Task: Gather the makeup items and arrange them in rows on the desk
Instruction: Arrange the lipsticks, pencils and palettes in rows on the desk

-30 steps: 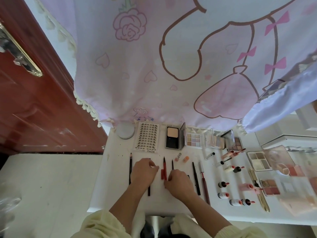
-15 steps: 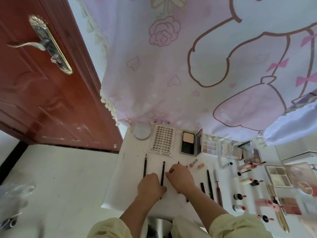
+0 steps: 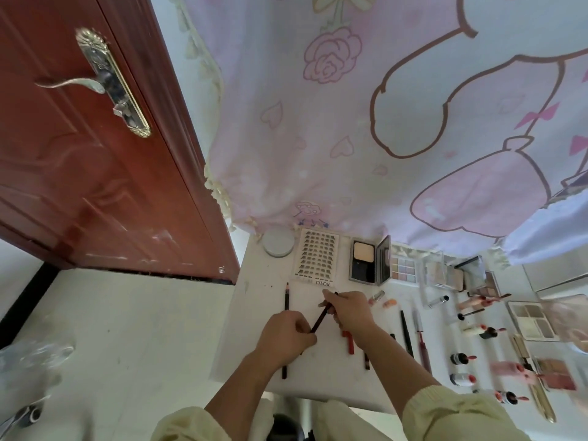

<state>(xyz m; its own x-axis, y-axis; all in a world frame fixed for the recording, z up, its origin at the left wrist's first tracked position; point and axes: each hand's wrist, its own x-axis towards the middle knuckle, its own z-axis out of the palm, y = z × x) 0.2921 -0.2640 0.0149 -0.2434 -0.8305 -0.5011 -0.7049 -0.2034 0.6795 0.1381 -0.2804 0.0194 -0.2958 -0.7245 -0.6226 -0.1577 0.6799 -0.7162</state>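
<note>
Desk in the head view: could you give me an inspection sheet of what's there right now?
Surface: white desk, crowded at right.
Job's things: pencil tilted, held at both ends; liners in a row; lash card, compact, palettes along the back; bottles at right.
Clutter: clear object at lower left, blurred.
Grips: left hand and right hand each pinch an end of the pencil.
Cables: nothing seen.
Surroundings: red door, pink curtain.

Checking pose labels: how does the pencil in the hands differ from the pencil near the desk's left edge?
The held pencil slants diagonally; the left pencil points straight away. The held pencil is gripped by left hand and right hand; the left pencil lies on the desk, partly behind the left hand. Both are thin and dark.
</note>
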